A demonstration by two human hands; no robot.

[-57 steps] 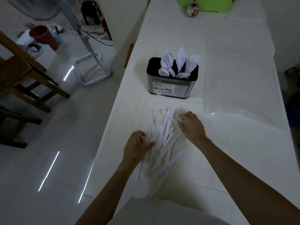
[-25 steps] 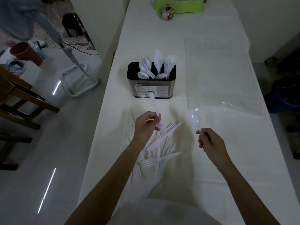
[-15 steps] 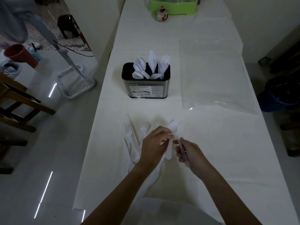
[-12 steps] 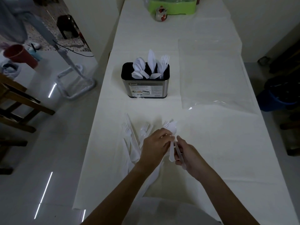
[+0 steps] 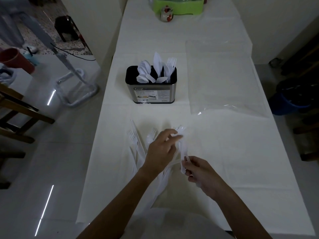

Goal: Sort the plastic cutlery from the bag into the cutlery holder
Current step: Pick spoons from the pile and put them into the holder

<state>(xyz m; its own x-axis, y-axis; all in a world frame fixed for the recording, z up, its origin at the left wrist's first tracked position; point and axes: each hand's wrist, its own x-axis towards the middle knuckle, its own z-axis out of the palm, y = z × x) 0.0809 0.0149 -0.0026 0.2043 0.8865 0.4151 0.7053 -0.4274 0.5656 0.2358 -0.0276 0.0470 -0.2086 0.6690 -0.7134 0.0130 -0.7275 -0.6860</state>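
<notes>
Your left hand [image 5: 160, 150] is up over the loose pile of cutlery [image 5: 136, 146] on the near part of the table [image 5: 241, 152]. Its fingers are curled, and the fingertips pinch the top end of a white utensil [image 5: 183, 150]. Your right hand [image 5: 202, 173] sits just beside it, nearer to you. Its thumb and forefinger are closed on the bottom end of that same utensil and the other fingers are tucked under. So both hands have it, one at each end, and it stands roughly upright between them. The picture is too blurred and dim to tell whether it is a spoon or a fork.

The pile fans out under and to the left of your left hand, with fork prongs pointing away from you.

Farther up the table the cutlery holder [image 5: 151, 88] stands upright, well apart from your hands. It has spoons on its left side, a knife in the middle and forks on the right, all sticking out of the top. The clear plastic bag [image 5: 222, 80] lies flat on the cloth just to the right of the holder.

At the far end of the table there is a green tray [image 5: 177, 6] with a small jar [image 5: 166, 13] in front of it.
</notes>
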